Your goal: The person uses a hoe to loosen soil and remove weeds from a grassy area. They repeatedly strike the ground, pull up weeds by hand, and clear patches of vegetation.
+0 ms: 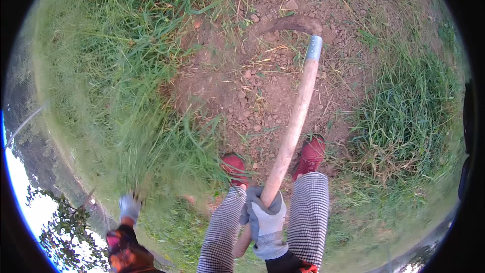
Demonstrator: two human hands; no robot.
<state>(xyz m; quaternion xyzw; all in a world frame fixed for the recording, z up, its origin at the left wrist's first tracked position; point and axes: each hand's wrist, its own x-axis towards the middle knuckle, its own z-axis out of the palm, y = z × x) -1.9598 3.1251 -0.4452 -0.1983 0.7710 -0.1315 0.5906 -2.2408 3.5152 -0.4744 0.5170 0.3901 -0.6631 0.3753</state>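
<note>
My right hand (264,216), in a grey and white work glove, is closed around the long wooden handle of a sickle (294,126). The handle slants up and away between my legs to a metal collar with rivets. Beyond the collar, a brown, rusty-looking curved blade hooks to the left over bare soil. Out to the far left, my left hand (130,207) wears a matching glove and is beside long green grass (151,146). Both that hand and the grass are smeared by motion, so whether its fingers grip any blades is unclear.
Bare reddish soil (237,91) with small stones and cut stems lies ahead of my two red shoes (234,166). Thick grass grows along the left, and a grass clump (404,116) stands at the right. Tree leaves (63,222) show at the lower left rim.
</note>
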